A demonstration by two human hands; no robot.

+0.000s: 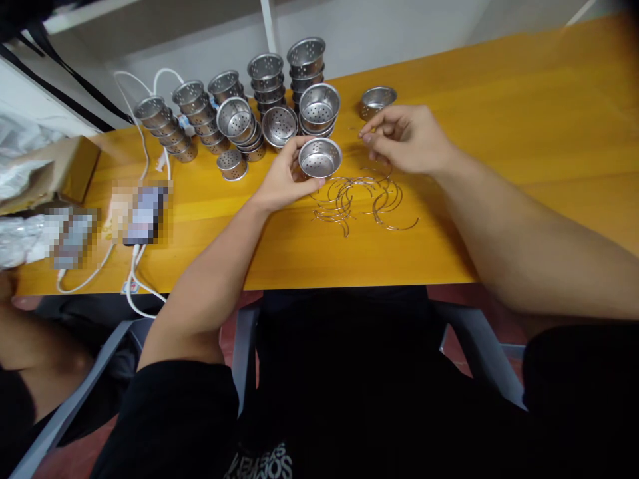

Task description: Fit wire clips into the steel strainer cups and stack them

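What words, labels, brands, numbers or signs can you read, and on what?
Shirt: white print, upside down and blurred, perhaps "SYSTEM"; the rest unreadable.
Phone and device: pixelated, unreadable.
Sticker near the phone: too small to read.
Cups: no text visible.

I'd call this a small workshop. Perforated metal cups [267, 85] stand in stacks beyond the left fingers [293, 144], and loose curved wires [344, 189] lie on the table [499, 120] near the right fingers [392, 116].
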